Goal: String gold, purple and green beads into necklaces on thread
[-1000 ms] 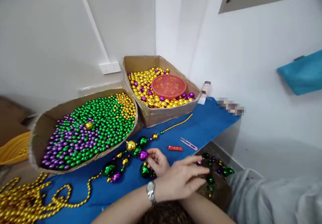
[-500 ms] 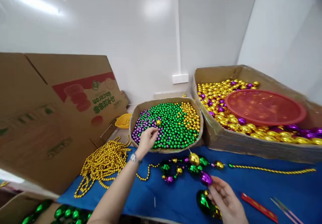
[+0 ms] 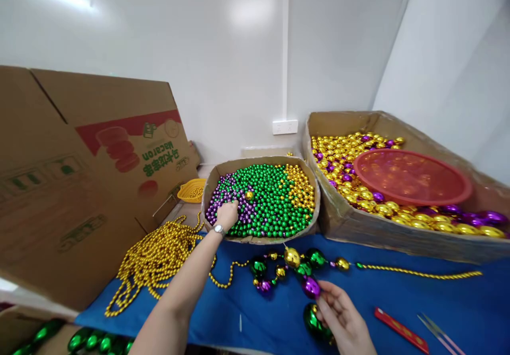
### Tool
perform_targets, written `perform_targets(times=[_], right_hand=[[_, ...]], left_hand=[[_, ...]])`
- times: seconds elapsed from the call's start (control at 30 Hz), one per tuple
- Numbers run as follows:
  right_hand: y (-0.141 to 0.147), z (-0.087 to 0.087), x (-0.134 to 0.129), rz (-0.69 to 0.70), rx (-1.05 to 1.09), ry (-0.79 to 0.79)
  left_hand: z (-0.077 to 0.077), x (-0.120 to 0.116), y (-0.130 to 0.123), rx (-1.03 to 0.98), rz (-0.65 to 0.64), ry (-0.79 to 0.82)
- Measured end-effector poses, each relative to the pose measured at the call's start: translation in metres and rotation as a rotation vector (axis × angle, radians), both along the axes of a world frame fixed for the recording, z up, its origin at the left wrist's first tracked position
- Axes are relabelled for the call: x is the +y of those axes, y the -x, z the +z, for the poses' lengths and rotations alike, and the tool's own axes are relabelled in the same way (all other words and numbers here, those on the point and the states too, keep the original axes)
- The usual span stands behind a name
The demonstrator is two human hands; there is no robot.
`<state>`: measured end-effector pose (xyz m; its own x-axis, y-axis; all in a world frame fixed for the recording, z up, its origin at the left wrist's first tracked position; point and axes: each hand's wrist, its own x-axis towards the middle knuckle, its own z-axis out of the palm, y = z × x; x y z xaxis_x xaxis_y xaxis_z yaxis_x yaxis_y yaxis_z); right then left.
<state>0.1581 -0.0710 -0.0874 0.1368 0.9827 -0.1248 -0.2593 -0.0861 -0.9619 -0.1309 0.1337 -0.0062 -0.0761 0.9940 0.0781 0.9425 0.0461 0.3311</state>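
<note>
My left hand [image 3: 227, 215], with a watch at the wrist, reaches into the cardboard box [image 3: 261, 239] of small beads, over the purple beads [image 3: 220, 191] at its left side. Its fingers are curled together, and what they may hold is hidden. My right hand [image 3: 338, 312] pinches a large purple bead [image 3: 311, 287] on a strand of green, gold and purple beads lying on the blue cloth [image 3: 215, 312]. A big green bead [image 3: 314, 320] is just below, beside the right fingers. A loose gold ball [image 3: 249, 195] rests on the small beads.
Gold bead strings [image 3: 159, 259] are heaped at the left, by a large carton [image 3: 91, 185] and a yellow basket [image 3: 192, 191]. At the right, a box [image 3: 382, 233] of gold and purple beads holds a red tray [image 3: 412, 177]. A red cutter [image 3: 400, 329] and tweezers [image 3: 440, 334] lie at front right.
My left hand has moved left and lower into the purple beads. My right hand still grips the purple bead, and both have shifted left in the view, partly as the camera turned.
</note>
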Motion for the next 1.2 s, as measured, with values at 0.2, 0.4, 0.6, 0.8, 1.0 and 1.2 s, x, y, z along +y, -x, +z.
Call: perform_targets(times=[0.2,0.4,0.6,0.8,1.0,1.2], right_hand=[[0.003,0.003,-0.003,0.013,-0.023,-0.009],[0.006,0.009,-0.004,0.010,-0.055,-0.043],[0.001,0.004,-0.006,0.002,-0.109,-0.053],[-0.004,-0.004,-0.006,0.016,-0.124,-0.077],[-0.006,-0.008,-0.008,0.014,-0.175,-0.109],[-0.007,0.001,-0.009,-0.018,-0.197,-0.095]], left_hand=[[0.015,-0.030,-0.016,-0.406,-0.117,-0.040],[0.010,-0.084,-0.060,-1.284,-0.277,0.169],[0.007,-0.110,-0.083,-1.739,-0.252,0.369],[0.007,-0.115,-0.088,-1.706,-0.257,0.354],[0.013,-0.119,-0.090,-1.614,-0.275,0.273],[0.017,-0.122,-0.097,-1.424,-0.311,0.127]])
